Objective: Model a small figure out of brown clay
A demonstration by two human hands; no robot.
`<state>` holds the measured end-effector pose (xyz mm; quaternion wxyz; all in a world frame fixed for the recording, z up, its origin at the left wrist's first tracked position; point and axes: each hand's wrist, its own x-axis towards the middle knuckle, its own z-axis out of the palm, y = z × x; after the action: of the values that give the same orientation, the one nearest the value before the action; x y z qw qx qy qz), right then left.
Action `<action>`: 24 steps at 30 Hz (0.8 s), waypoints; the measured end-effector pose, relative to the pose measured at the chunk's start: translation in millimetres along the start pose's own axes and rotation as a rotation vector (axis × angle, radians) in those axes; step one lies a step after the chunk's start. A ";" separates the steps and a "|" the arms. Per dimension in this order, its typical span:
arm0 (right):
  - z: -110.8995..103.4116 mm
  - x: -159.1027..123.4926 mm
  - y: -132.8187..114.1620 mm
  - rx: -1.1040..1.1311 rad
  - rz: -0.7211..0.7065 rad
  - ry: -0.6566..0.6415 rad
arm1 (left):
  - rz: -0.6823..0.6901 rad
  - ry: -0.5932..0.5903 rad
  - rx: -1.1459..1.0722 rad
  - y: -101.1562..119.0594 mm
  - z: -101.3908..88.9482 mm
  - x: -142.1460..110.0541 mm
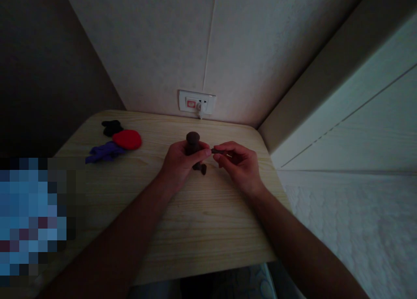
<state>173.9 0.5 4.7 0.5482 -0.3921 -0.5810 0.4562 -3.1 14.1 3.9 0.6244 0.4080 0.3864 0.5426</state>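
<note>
A dark brown figure (193,138), apparently modelling clay, stands upright over the middle of the table with a rounded head on top and a foot-like piece at the bottom. My left hand (177,162) is wrapped round its body, the thumb pointing right. From the figure's side, a thin brown strip (217,151) reaches toward my right hand (241,166), which pinches its outer end between thumb and fingers. Whether the strip is fixed to the figure or only touches it, I cannot tell, as my left thumb covers the spot.
On the wooden table (195,220), at the back left, lie a red rounded lump (127,139), a crumpled purple piece (106,152) and a black lump (112,127). A wall socket (196,102) with a plug sits behind the table. A white quilted surface (352,220) lies to the right.
</note>
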 end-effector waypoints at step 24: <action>-2.6 0.8 4.7 -0.046 -0.081 -0.024 | -0.006 0.012 -0.013 -3.6 -1.0 3.1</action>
<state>176.2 2.9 0.3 0.5502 -0.3752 -0.6133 0.4247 -2.4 17.0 0.0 0.6262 0.3996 0.3879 0.5456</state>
